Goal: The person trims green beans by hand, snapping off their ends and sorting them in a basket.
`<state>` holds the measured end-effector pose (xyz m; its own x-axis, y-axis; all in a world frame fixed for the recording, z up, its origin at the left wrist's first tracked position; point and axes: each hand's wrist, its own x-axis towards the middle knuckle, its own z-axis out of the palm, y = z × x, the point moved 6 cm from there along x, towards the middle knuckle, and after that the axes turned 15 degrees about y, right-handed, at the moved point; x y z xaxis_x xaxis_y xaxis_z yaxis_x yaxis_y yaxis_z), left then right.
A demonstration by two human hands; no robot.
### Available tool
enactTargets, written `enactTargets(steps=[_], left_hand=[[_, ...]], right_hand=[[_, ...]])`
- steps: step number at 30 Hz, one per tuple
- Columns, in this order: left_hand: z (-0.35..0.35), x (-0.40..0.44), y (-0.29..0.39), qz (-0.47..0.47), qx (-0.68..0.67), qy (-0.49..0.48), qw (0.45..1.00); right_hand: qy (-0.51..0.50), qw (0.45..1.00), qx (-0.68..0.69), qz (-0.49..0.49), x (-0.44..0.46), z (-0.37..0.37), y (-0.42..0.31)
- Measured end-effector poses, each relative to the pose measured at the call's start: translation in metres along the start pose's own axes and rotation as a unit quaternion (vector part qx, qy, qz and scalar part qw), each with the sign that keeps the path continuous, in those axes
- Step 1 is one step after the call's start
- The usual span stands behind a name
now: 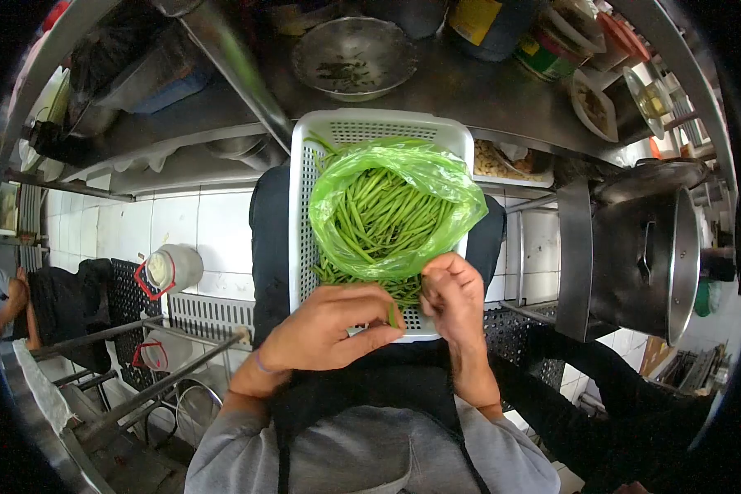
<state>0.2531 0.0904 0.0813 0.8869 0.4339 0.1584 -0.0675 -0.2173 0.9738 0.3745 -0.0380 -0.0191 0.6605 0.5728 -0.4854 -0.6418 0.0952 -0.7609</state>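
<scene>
A white plastic basket (299, 247) rests on my lap. In it sits an opened green plastic bag (469, 198) full of green beans (395, 210). More loose beans (403, 290) lie in the basket below the bag. My left hand (333, 325) is closed over the basket's near end, pinching a green bean (393, 316) between thumb and fingers. Just to its right, my right hand (453, 296) has its fingers curled together by the bag's lower edge. Whatever those fingers hold, if anything, is hidden.
A metal bowl (354, 58) with dark scraps stands on the steel counter (263, 90) ahead. At right is a big metal pot (646, 255). A white bucket (173, 267) with a red handle is on the left. Other people's legs (584, 387) show at lower right.
</scene>
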Motion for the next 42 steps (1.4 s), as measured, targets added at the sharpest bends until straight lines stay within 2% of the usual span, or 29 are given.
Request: enactTargets(steps=[4,5,8,9,10,11,12,17,23,26,27,29,30,32,33,37,40,42], left_hand=[[-0.009,-0.001,-0.032,-0.058,0.003,-0.018,0.998],[-0.007,-0.003,-0.04,-0.104,-0.048,0.012,0.993],[-0.006,-0.006,-0.044,-0.15,-0.048,-0.022,0.987],[-0.006,-0.005,-0.043,-0.138,-0.043,-0.024,0.989],[-0.005,-0.004,-0.041,-0.126,-0.039,-0.025,0.991],[-0.005,-0.003,-0.04,-0.113,-0.035,-0.026,0.993],[-0.006,-0.003,-0.04,-0.114,-0.041,-0.023,0.992],[-0.006,-0.004,-0.045,-0.117,-0.048,-0.02,0.992],[-0.003,-0.003,-0.042,-0.083,0.021,-0.028,0.996],[0.007,-0.002,-0.026,0.029,0.095,-0.009,0.995],[0.01,-0.004,-0.021,-0.005,0.085,-0.073,0.994],[0.014,-0.007,-0.022,-0.003,0.111,-0.112,0.988],[0.016,-0.008,-0.022,-0.002,0.123,-0.131,0.984],[0.011,-0.005,-0.024,0.022,0.183,-0.079,0.98],[0.009,-0.003,-0.024,0.036,0.211,-0.053,0.975],[-0.014,0.003,-0.019,0.022,0.245,0.067,0.967],[-0.027,0.016,-0.024,0.04,0.328,0.134,0.934],[-0.025,0.02,-0.035,0.043,0.357,0.133,0.924]], right_hand=[[-0.079,0.989,0.121,-0.015,0.003,0.004,-0.012],[-0.091,0.99,0.11,-0.015,0.003,0.002,-0.012],[-0.095,0.992,0.087,0.005,-0.005,0.005,-0.011],[-0.109,0.993,0.043,0.007,-0.007,0.005,-0.008],[-0.114,0.985,-0.064,-0.112,-0.008,0.01,-0.016],[-0.116,0.952,-0.169,-0.228,-0.013,0.024,-0.025],[-0.115,0.894,-0.271,-0.339,-0.021,0.035,-0.035],[-0.145,0.836,-0.351,-0.396,-0.034,0.05,-0.036],[-0.105,0.813,-0.361,-0.444,-0.039,0.051,-0.039],[-0.038,0.834,-0.385,-0.393,-0.034,0.042,-0.029],[-0.02,0.876,-0.337,-0.345,-0.028,0.034,-0.024],[0.016,0.941,-0.234,-0.243,-0.011,0.01,-0.008],[-0.029,0.99,-0.049,-0.128,-0.007,0.002,-0.003],[-0.123,0.976,0.171,-0.048,-0.001,0.004,-0.014],[-0.135,0.972,0.19,-0.037,0.0,0.003,-0.02],[-0.166,0.969,0.176,-0.043,0.002,0.003,-0.027],[-0.187,0.964,0.187,-0.025,0.003,0.011,-0.018],[-0.182,0.97,0.161,-0.018,0.001,0.018,-0.014]])
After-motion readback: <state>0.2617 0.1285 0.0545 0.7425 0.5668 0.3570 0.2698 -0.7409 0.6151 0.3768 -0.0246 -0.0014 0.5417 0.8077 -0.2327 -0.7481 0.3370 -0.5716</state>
